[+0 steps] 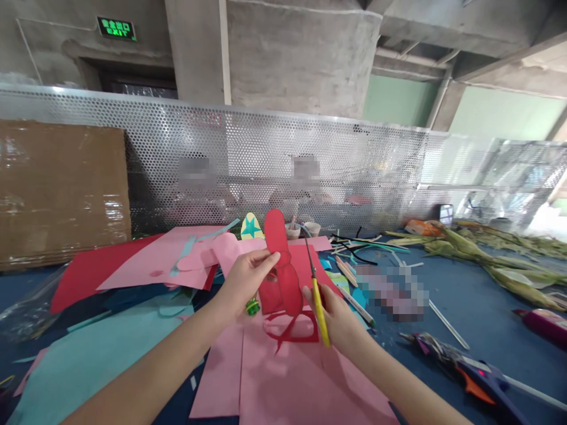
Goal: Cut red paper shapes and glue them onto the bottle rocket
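Observation:
My left hand [252, 273] pinches a red paper cutout [276, 230] made of rounded, petal-like lobes, with one lobe standing upright above the fingers. A pair of scissors with yellow handles [319, 313] is in my right hand [334, 313], its dark blades pointing up and away beside the red paper. The blades look close together and apart from the cutout. Below the hands, a red paper offcut with an opening [305, 335] lies on pink sheets [283, 383]. A green beaded band [252, 306] shows by my left wrist.
Teal paper [115, 348] and stacked pink and red sheets [155, 254] lie left. Right are pencils [348, 271], a glue gun [469, 366], a purple bottle [544, 324] and dried husks [478, 254]. Small cups [312, 228] stand before a perforated metal screen [266, 153]; cardboard [62, 195] leans left.

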Demonstrator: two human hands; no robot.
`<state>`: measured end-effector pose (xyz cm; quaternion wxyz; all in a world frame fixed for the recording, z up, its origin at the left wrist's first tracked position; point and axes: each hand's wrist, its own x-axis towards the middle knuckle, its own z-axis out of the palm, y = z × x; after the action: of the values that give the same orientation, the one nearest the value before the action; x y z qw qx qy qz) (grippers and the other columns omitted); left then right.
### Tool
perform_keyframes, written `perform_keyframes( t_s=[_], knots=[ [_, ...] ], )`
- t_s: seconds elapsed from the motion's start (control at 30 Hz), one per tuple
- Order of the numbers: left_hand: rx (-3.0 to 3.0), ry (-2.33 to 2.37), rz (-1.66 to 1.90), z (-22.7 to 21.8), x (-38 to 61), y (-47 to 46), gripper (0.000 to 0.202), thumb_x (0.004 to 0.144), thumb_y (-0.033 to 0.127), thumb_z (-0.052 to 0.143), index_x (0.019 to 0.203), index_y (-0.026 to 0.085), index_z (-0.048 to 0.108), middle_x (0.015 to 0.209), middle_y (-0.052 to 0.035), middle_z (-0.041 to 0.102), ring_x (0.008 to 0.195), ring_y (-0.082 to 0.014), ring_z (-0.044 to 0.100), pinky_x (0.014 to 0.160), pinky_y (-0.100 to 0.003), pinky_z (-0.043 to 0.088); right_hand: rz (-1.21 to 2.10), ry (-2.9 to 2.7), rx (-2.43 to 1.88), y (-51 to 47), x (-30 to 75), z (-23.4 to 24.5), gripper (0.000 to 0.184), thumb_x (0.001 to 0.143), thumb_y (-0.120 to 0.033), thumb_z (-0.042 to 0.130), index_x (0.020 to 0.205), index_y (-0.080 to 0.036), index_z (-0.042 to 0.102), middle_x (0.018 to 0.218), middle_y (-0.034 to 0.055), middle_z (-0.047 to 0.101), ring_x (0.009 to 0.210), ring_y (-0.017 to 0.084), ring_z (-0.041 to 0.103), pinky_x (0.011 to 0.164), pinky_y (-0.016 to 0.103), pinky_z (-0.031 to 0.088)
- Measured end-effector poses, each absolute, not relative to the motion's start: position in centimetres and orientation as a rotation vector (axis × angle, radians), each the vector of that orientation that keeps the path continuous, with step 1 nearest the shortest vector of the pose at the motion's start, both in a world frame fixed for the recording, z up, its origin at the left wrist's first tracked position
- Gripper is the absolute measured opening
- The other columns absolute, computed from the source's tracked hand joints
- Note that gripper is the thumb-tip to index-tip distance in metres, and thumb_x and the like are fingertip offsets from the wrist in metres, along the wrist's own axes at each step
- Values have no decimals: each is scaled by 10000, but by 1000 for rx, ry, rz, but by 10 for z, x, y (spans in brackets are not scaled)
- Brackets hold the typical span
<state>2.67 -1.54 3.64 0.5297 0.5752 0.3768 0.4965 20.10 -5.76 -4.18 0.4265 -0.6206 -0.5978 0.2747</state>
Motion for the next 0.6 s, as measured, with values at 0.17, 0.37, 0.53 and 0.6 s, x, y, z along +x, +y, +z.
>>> perform_keyframes(
  t_s=[0.17, 0.37, 0.53, 0.6],
  knots=[
    [1313, 891, 1144, 28, 22, -4, 126, 737, 248, 723, 834, 169, 713, 838, -36, 746, 764, -159, 679, 720, -265, 538, 513, -1553, -1804, -45, 225, -43, 192, 756, -242, 673, 638, -215, 525, 712, 134, 661, 833, 357, 665, 691, 375, 448],
    [1305, 868, 1034, 18, 25, -1, 161, 686, 201, 752, 834, 176, 693, 890, -52, 760, 847, -194, 705, 800, -310, 560, 486, -1551, -1567, -49, 225, -31, 188, 876, -348, 550, 878, -188, 649, 1080, 175, 691, 1102, 351, 614, 953, 452, 415],
    [1371, 839, 825, 15, 29, -7, 285, 648, 225, 795, 908, 169, 691, 899, -67, 758, 934, -252, 705, 839, -372, 557, 770, -1489, -1203, -50, 208, -35, 426, 834, -609, 559, 961, -211, 637, 934, 70, 731, 867, 233, 687, 754, 327, 531],
    [1520, 852, 617, 22, 23, -7, 300, 684, 291, 775, 937, 162, 678, 924, -83, 751, 946, -266, 702, 836, -391, 552, 850, -1403, -1145, -48, 206, -39, 444, 709, -638, 689, 816, -212, 621, 782, 34, 697, 734, 212, 661, 667, 311, 517]
  ],
)
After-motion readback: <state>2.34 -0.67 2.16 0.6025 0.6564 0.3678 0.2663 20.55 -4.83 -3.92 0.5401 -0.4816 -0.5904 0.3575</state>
